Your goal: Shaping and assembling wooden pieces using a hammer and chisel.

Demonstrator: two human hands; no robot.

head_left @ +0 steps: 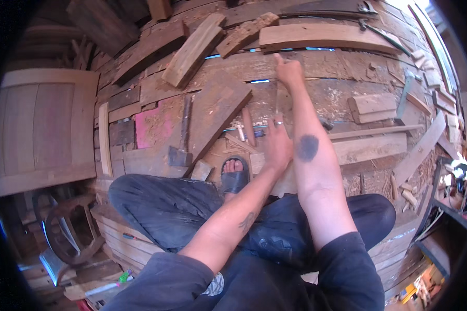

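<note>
Between my legs a narrow board points away from me under both hands. My left hand, with a ring on one finger, grips it nearer my body. My right hand is stretched out to its far end, fingers curled round it and partly hidden. Just left of the board lie a round wooden rod or handle and small cylinders. A long-handled hammer lies farther left, beside a large dark plank. My sandalled foot is beside my left forearm.
Several wood offcuts and a long beam lie across the far plank floor. A panelled door stands at left, a dark curved frame below it. Tools and wood pieces lie at right, near a dark-framed object.
</note>
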